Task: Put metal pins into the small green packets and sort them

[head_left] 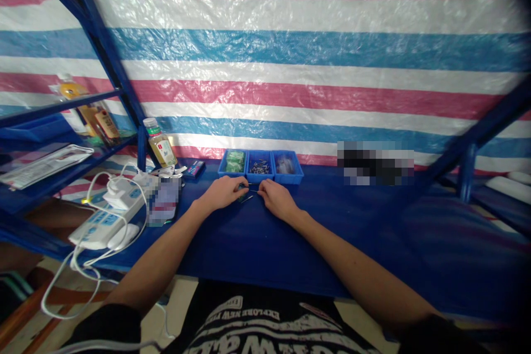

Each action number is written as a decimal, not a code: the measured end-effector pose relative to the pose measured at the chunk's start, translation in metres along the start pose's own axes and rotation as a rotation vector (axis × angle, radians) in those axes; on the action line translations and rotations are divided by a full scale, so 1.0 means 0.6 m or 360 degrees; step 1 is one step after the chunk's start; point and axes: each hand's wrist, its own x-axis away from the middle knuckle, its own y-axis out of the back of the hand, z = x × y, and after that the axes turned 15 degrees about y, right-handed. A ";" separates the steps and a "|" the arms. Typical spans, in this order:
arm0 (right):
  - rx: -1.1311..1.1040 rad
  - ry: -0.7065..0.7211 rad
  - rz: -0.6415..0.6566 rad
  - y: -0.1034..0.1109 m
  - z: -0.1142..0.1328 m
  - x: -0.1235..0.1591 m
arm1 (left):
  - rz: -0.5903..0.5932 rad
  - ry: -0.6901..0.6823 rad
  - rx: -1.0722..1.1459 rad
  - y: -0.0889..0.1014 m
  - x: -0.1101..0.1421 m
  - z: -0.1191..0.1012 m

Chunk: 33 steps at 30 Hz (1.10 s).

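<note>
Close together, both hands work near the middle of the blue tabletop [265,249], just in front of three small blue bins. The left hand [222,193] has its thumb and fingers pressed together on a small greenish piece [241,188], mostly hidden by the hand. The right hand [277,199] has its fingers bunched, pinching the end of a thin metal piece [254,191] that spans the narrow gap between the hands. Just below the left fingertips is a slim metal rod [246,199]; whether it is held or lies on the tabletop, I cannot tell.

Of the bins, the left bin [228,173] carries green packets [235,160], the middle bin [259,178] small metal parts [259,167], and the right bin [288,179] clear plastic pieces [286,165]. Left of them lies a small blue box [194,170], with a white-capped bottle [164,146] of yellowish liquid beyond it. A phone-like object [164,202], blurred, lies beside a white power strip [97,229] draped with white cables [74,260]. Farther right, a dark object [369,163] is too pixelated to identify. Behind everything hangs a striped plastic sheet [290,47] in red, white and blue.
</note>
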 end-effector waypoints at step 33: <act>-0.0299 0.0238 -0.0255 0.021 0.021 0.000 | -0.0089 -0.0258 0.0081 -0.002 0.004 -0.020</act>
